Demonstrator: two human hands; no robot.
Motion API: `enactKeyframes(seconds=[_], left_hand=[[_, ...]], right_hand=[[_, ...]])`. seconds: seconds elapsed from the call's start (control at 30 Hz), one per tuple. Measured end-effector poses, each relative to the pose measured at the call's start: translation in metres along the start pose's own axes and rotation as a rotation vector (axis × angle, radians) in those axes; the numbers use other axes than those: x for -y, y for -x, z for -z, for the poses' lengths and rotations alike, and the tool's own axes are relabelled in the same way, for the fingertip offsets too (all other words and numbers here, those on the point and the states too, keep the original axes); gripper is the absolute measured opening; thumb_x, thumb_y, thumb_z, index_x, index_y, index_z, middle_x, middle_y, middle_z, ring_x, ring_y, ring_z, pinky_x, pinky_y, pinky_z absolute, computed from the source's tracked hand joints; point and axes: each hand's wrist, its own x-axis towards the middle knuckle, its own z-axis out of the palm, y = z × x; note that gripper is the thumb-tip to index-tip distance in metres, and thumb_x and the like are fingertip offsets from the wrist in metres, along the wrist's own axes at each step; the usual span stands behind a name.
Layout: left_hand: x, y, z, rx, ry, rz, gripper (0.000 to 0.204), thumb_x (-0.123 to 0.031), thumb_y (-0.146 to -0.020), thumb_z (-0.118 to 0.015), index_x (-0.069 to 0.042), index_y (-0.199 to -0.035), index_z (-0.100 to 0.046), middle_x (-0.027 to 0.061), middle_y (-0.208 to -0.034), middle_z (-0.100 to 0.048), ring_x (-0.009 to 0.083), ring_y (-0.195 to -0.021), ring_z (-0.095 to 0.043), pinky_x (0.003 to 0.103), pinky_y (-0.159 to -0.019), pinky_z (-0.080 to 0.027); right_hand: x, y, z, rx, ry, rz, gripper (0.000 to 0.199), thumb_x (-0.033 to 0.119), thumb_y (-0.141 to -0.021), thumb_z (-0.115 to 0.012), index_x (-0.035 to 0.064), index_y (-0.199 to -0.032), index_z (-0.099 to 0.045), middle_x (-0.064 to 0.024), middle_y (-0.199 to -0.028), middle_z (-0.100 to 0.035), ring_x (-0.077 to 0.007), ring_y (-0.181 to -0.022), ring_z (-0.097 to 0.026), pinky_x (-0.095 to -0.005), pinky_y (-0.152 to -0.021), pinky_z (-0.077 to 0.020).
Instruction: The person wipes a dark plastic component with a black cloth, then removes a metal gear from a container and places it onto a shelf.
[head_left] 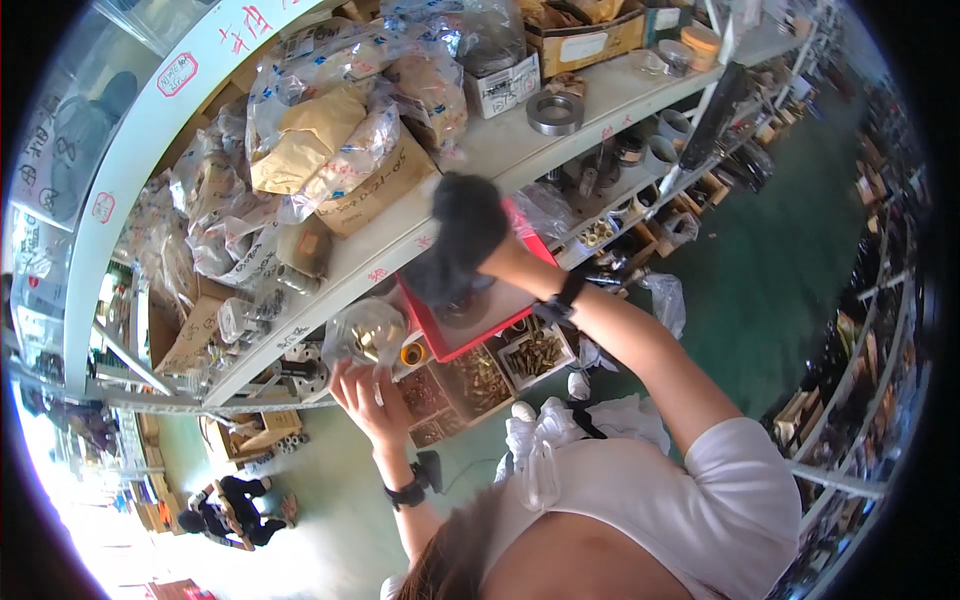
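My left hand (372, 405) is bare, with a ring on one finger. Its curled fingers hold the lower edge of a clear plastic bag (362, 330) with shiny brass-coloured parts inside. My right hand (500, 257) reaches over a red tray (470, 343) at the shelf's front edge. A blurred dark, soft-looking mass (465, 230), cloth or glove, covers its fingers, so their pose is hidden. Beneath it in the tray, a round dark part is partly visible. Below the tray lie a box of copper-coloured parts (440, 395) and a white box of brass fittings (537, 357).
The pale metal shelf (370, 262) bears plastic-wrapped bundles (320, 130), cardboard boxes and a thick metal ring (555, 113). A lower shelf at right holds pipes and small bins. A crouching person in dark clothes (240, 508) is on the green floor at lower left.
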Motion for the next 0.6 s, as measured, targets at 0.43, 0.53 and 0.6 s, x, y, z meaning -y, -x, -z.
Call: enactKeyframes(seconds=[0.43, 0.53, 0.6], left_hand=[[0.000, -0.107, -0.050, 0.149, 0.024, -0.128, 0.013, 0.001, -0.074, -0.057, -0.004, -0.085, -0.053, 0.0109, -0.090, -0.052, 0.0343, -0.102, -0.045, 0.042, -0.084, -0.038], [0.003, -0.119, -0.056, 0.169, 0.055, -0.169, 0.015, 0.001, -0.074, -0.057, -0.003, -0.087, -0.053, 0.0110, -0.093, -0.051, 0.0347, -0.103, -0.044, 0.042, -0.084, -0.038], [0.010, -0.122, -0.057, 0.151, 0.056, -0.151, 0.018, 0.001, -0.073, -0.058, -0.004, -0.090, -0.053, 0.0103, -0.097, -0.051, 0.0343, -0.106, -0.043, 0.042, -0.086, -0.038]], right_hand=[[-0.064, -0.031, 0.020, 0.041, 0.435, 0.170, 0.010, 0.010, -0.068, -0.050, 0.0012, -0.067, -0.054, -0.0150, -0.075, -0.055, -0.0304, -0.077, -0.052, -0.0336, -0.075, -0.0428], [-0.066, -0.036, 0.015, 0.116, 0.206, 0.090, 0.012, 0.012, -0.068, -0.049, 0.0019, -0.068, -0.055, -0.0159, -0.074, -0.054, -0.0292, -0.071, -0.050, -0.0353, -0.070, -0.0419], [-0.062, -0.031, 0.013, 0.132, 0.287, 0.130, 0.011, 0.012, -0.068, -0.049, 0.0028, -0.069, -0.056, -0.0153, -0.075, -0.055, -0.0292, -0.073, -0.051, -0.0350, -0.071, -0.0420]])
